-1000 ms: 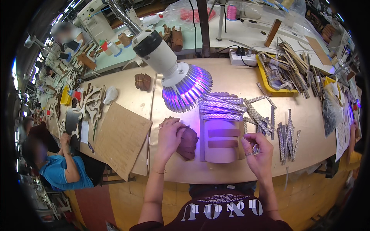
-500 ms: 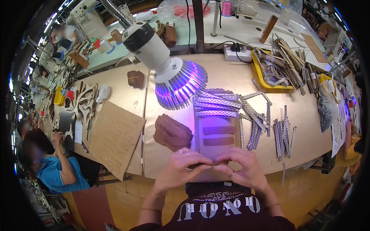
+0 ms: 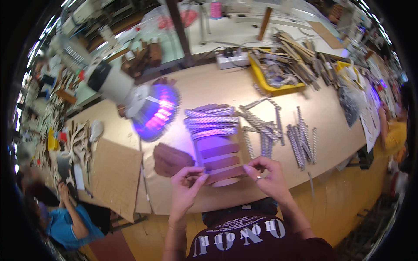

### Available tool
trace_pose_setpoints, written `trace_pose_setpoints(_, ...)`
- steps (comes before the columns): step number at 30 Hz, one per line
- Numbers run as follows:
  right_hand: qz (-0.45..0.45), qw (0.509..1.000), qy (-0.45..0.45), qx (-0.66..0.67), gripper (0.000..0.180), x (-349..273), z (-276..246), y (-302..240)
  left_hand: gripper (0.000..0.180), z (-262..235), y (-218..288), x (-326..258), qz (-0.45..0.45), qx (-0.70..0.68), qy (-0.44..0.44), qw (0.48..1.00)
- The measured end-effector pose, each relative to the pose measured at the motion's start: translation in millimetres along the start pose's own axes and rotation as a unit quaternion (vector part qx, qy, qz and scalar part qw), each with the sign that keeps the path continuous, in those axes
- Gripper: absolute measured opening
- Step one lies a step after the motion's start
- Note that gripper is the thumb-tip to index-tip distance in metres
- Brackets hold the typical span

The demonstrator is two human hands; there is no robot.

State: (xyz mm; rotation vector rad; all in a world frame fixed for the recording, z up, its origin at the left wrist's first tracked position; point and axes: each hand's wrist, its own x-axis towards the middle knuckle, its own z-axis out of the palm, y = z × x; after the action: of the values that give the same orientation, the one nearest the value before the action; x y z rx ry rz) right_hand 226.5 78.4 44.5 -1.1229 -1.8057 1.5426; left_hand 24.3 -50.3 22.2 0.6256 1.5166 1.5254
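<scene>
A brown leather-like strip (image 3: 225,175) is stretched between my two hands. My left hand (image 3: 186,185) pinches its left end and my right hand (image 3: 267,177) pinches the right end. The strip is at the near end of a narrow board (image 3: 215,142), where two similar strips, an upper brown strip (image 3: 220,151) and a lower brown strip (image 3: 222,162), lie crosswise. Farther up the board is a row of silvery braided straps (image 3: 211,122). Left of the board sits a pile of brown strips (image 3: 173,159).
A lamp (image 3: 157,112) casts purple light over the board from the left. More braided straps (image 3: 300,145) lie to the right, before a yellow tray (image 3: 278,90). A brown sheet (image 3: 115,174) lies at left. A person in blue (image 3: 74,226) sits at far left.
My hands, close together before, have moved apart and forward to the board, drawing the strip straight between them. The view has shifted, so the lamp and table appear farther left.
</scene>
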Motion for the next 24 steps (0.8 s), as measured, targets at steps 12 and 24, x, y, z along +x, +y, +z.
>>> trace_pose_setpoints(12, 0.035, 0.994, 0.057, -0.086, 0.020, 1, -23, 21, 0.012, -15, 17, -14, 0.259, 0.292, 0.145, 0.909)
trace_pose_setpoints(24, 0.187, 0.792, 0.397, -0.424, 0.032, 4, -174, 99, 0.029, 12, 172, -79, 0.211, -0.264, -0.250, 0.907)
